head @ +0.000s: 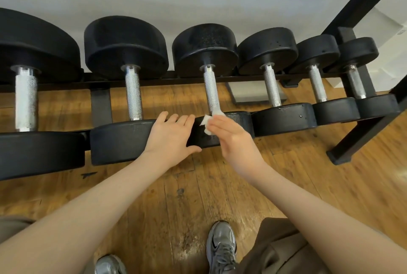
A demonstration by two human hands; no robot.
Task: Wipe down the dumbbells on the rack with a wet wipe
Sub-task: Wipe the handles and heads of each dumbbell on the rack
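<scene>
Several black dumbbells with knurled silver handles lie side by side on a low black rack [242, 78]. My left hand [170, 134] rests with straight fingers on the near head of the third dumbbell [210, 88], beside the second dumbbell [133, 92]. My right hand [233, 136] holds a crumpled white wet wipe [207, 124] against that same near head, just below the end of the handle. Most of the wipe is hidden under my fingers.
The largest dumbbell [25, 97] sits far left and smaller ones [317, 85] to the right. A black upright frame [361, 3] rises at the right. A grey plate [251, 93] lies on the wooden floor under the rack. My grey shoes [221, 249] stand below.
</scene>
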